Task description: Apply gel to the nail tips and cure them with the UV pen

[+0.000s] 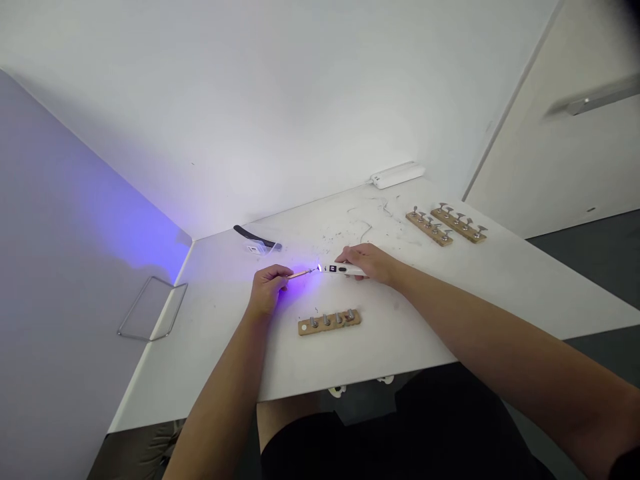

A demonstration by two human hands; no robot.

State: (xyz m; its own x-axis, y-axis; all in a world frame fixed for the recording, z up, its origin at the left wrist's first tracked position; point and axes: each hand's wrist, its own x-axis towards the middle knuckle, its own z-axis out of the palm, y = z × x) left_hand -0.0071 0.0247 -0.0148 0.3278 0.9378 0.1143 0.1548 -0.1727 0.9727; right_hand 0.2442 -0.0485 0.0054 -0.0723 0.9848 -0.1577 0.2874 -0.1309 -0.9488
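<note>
My left hand (269, 287) is closed on a thin pinkish stick (299, 274) that points to the right. Its tip reaches the glowing end of a white handheld UV lamp (336, 269); a small dark piece seems to sit there, too small to make out. My right hand (369, 261) grips that lamp from its far end, and a small display with digits shows on its upper side. Violet light falls on the table and on my left fingers. Nearer to me, below the lamp, lies a wooden strip (330, 323) with several grey nail tips standing on it.
Two more wooden strips (429, 228) (459, 223) with nail tips lie at the right. A black curved nail file (257, 238) touches a small clear packet (256, 247). A white power strip (397, 175) lies along the wall. A metal wire frame (153, 308) hangs by the left edge.
</note>
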